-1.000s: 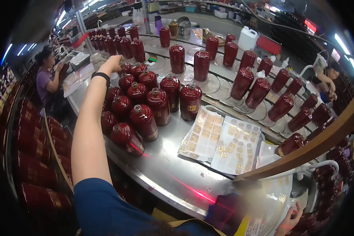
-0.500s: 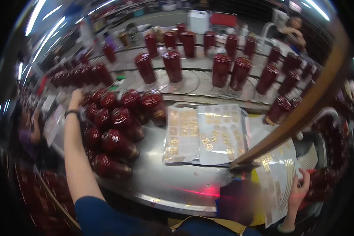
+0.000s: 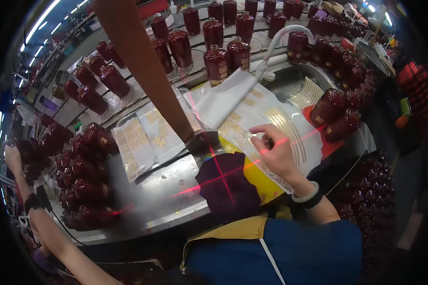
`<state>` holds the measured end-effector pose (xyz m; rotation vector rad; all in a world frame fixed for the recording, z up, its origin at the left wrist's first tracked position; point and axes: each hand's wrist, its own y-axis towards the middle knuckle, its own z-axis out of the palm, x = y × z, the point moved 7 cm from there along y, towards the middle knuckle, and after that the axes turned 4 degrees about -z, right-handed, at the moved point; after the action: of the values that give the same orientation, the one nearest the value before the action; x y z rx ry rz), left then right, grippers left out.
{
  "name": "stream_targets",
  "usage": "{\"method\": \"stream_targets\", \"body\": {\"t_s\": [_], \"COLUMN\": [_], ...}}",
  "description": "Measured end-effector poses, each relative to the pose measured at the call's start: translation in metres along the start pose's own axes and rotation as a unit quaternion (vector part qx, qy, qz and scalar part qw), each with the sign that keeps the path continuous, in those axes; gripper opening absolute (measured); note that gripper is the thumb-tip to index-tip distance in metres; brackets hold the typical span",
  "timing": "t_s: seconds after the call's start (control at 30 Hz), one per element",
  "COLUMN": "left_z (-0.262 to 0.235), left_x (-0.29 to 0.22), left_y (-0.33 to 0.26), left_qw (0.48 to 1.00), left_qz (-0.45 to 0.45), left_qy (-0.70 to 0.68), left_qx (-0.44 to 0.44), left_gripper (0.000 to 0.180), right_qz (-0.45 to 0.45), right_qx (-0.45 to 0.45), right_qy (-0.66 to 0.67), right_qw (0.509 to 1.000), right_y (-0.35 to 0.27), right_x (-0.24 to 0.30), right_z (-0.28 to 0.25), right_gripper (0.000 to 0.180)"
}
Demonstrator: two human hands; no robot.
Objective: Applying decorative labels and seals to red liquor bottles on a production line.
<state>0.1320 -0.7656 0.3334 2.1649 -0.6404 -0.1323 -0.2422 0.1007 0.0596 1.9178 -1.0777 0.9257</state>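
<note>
The shiny steel table carries a dense group of dark red glass bottles on its left part. Two transparent sheets of small golden stickers lie flat near the middle, and a bigger white sticker sheet lies to the right.

right hand moved onto sticker sheet
</note>
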Motion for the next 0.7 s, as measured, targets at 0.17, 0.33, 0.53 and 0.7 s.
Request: {"method": "stream_targets", "body": {"t_s": [0.17,0.33,0.53,0.7], "left_z": [-0.141,-0.267,-0.305,-0.265], "left_x": [-0.132,-0.330,-0.535,-0.555], "left_y": [-0.075,-0.248,-0.392,-0.405], "left_qw": [0.910,0.839,0.535,0.553], "left_qz": [-0.152,-0.042,0.061,0.018], "left_qy": [-0.377,-0.528,-0.670,-0.637], "left_qx": [0.082,0.123,0.511,0.537], "left_gripper": [0.032,0.028,0.017,0.027], "right_qz": [-0.135,-0.197,-0.060,0.146], "right_qx": [0.111,0.217,0.386,0.382], "right_qy": [0.110,0.192,0.319,0.329], "right_qw": [0.978,0.936,0.864,0.851], "right_y": [-0.013,-0.024,-0.055,-0.073], "right_x": [0.047,0.091,0.082,0.030], "right_z": [0.025,0.039,0.044,0.055], "right_gripper": [0.028,0.059,0.090,0.079]}}
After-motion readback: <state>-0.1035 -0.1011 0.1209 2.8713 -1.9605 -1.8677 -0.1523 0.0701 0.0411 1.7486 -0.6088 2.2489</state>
